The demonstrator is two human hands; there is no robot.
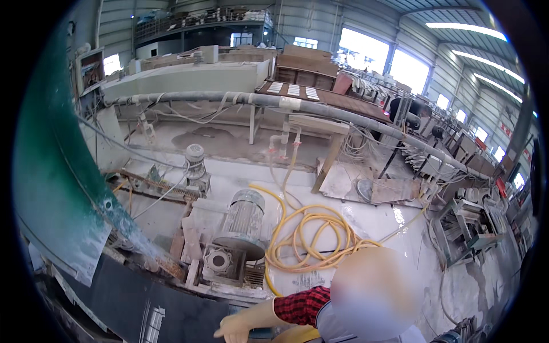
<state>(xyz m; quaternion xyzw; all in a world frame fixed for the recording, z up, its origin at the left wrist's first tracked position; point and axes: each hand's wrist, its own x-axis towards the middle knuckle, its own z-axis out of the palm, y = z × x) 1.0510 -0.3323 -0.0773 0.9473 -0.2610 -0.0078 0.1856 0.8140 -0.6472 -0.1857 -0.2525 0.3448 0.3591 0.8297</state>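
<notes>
Neither my left hand nor my right hand shows. At the lower edge stands a co-worker, whose blurred head (374,291) hides part of the floor behind it. The co-worker's arm, in a red and black checked sleeve (303,306), reaches left. A pale glove (240,327) covers that hand, which is over the right end of a dark flat surface (120,297). Whether that hand holds anything is cut off by the lower edge. Beyond the dark surface sits a dusty electric motor (245,220) on a machine frame.
A coiled yellow hose (311,234) lies on the wet, whitish floor. A large green machine panel (54,171) fills the left side. Behind, a long grey pipe (263,99) crosses the hall. A smaller motor (195,160) and a metal rack (469,220) stand farther off.
</notes>
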